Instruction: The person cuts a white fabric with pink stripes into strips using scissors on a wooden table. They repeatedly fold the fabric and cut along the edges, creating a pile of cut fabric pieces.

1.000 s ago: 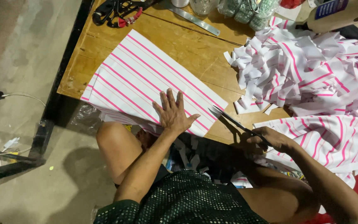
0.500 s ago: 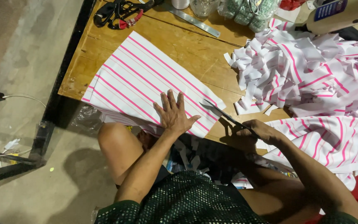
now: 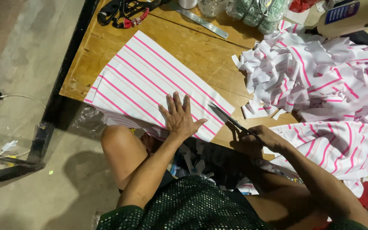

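Seen from the head camera, the left hand (image 3: 179, 117) lies flat, fingers spread, on a pink-striped white fabric sheet (image 3: 150, 83) at the near edge of a wooden worktop (image 3: 201, 53). The right hand (image 3: 261, 137) grips scissors (image 3: 231, 120), blades at the sheet's right corner. A cream container with a blue label (image 3: 351, 17), possibly a glue bottle, lies top right above a heap of striped scraps (image 3: 316, 72). Bare concrete floor (image 3: 18, 51) lies to the left.

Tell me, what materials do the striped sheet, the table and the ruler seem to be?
Striped sheet: probably thin fabric; it drapes limply over the table edge. Table: wood, worn brown finish with visible grain and plank seams. Ruler: likely metal, grey with dull shine.
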